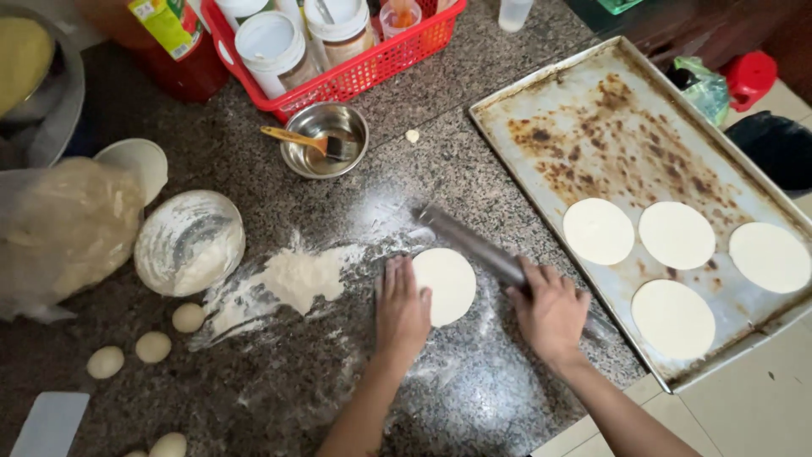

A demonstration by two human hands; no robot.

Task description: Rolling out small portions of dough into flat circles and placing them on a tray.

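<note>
A flat round disc of dough (448, 283) lies on the floured granite counter (279, 389). My left hand (401, 306) rests palm down on the disc's left edge, fingers together. My right hand (550, 311) grips a metal rolling pin (474, 245) that slants from the disc's upper edge down to the right. A pile of loose flour (296, 278) sits just left of my left hand.
A worn baking tray (592, 110) on the right holds several rolled discs (599, 231). Dough balls (153, 346) line the left. A floured bowl (189, 242), a steel bowl with a brush (325, 140), a red basket of jars (355, 76) and a bagged dough lump (63, 228) stand behind.
</note>
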